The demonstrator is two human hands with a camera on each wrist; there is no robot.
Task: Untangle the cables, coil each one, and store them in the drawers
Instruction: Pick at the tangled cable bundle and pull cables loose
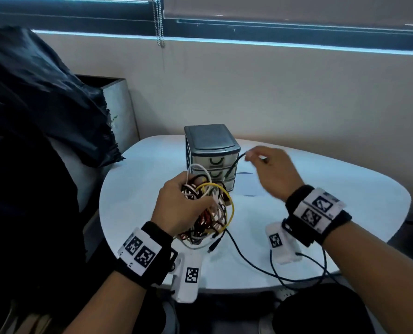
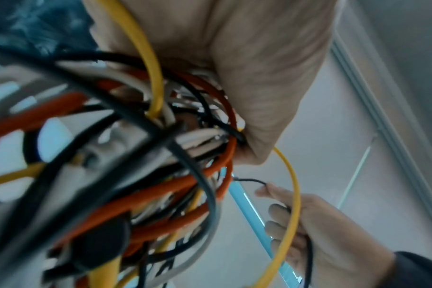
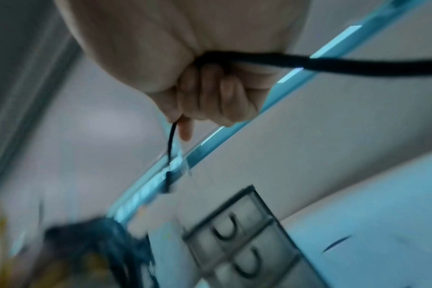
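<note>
My left hand (image 1: 183, 203) grips a tangled bundle of cables (image 1: 208, 213), yellow, orange, white and black, lifted just above the white table (image 1: 321, 189). The left wrist view shows the bundle (image 2: 141, 155) close up under the palm. My right hand (image 1: 270, 169) is raised to the right of the bundle and pinches a thin black cable (image 1: 234, 165) near its end; the cable (image 3: 172, 140) hangs from the fingertips in the right wrist view. A small grey drawer unit (image 1: 211, 153) with three shut drawers stands behind the bundle.
A black cable (image 1: 261, 266) trails from the bundle across the table front and over its near edge. A dark bag (image 1: 32, 104) lies at the left over a grey box (image 1: 118, 104). A wall and window sill (image 1: 273, 47) stand behind the table.
</note>
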